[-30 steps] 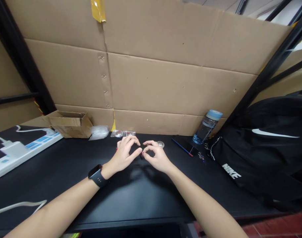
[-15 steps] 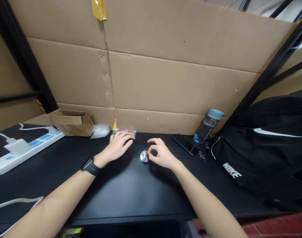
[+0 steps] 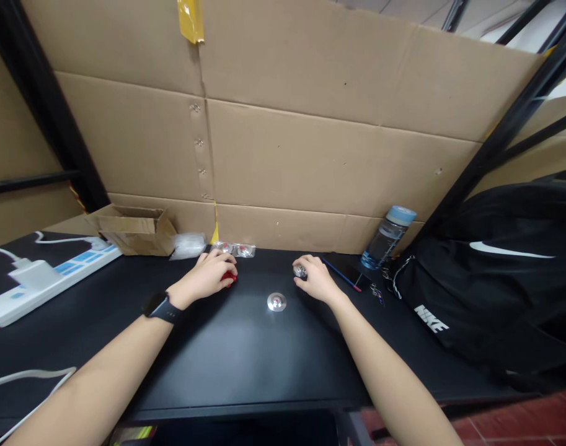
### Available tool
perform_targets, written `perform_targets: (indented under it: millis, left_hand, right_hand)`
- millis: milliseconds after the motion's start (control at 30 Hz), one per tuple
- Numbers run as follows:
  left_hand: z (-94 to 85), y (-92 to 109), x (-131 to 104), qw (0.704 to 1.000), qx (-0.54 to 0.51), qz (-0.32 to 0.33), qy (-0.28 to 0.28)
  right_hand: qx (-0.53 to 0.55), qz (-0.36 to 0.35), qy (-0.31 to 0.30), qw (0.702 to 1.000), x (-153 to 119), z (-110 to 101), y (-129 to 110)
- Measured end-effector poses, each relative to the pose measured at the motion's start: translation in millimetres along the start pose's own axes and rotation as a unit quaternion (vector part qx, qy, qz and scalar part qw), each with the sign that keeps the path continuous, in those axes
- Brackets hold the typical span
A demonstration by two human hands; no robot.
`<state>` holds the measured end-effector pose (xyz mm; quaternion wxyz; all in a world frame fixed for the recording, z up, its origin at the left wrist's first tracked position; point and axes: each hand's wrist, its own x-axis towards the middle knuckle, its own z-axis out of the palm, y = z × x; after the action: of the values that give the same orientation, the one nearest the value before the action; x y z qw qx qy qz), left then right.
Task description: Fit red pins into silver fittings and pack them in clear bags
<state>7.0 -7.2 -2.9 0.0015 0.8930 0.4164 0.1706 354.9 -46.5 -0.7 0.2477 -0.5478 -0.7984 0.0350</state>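
On the black table lies a round silver metal disc (image 3: 276, 302) with a small red spot at its middle; neither hand touches it. My left hand (image 3: 208, 277), wearing a dark watch (image 3: 162, 308), is closed around a small red piece (image 3: 229, 278), mostly covered by the fingers. Behind it, flat clear packs (image 3: 243, 249) hold round silver parts with red centres. To the right of the disc, my right hand (image 3: 318, 279) curls its fingers and thumb around a small round silver metal part (image 3: 300, 271), which shows at the fingertips.
A cardboard box (image 3: 136, 230) and clear plastic wrap (image 3: 188, 246) stand at the back left, near a white power strip (image 3: 54, 282). On the right are a blue pen (image 3: 342, 275), keys (image 3: 377, 292), a water bottle (image 3: 387, 238) and a black backpack (image 3: 491, 291). Cardboard (image 3: 283, 167) walls the back.
My right hand has left the disc, moved right and closed on a silver part. My left hand has shifted left with the red piece, uncovering the clear packs.
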Motion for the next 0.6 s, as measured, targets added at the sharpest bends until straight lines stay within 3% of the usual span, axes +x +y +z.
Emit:
perform_targets:
  millis: [233,600]
  left_hand:
    - [5.6,10,-1,0.999,0.034,0.010,0.032]
    - [-6.1,30,0,0.998,0.021,0.048,0.041]
  right_hand:
    - [-0.029,0.078,-0.012,0.996,3,11,21]
    - [-0.025,0.075,-0.015,0.997,6,19,30]
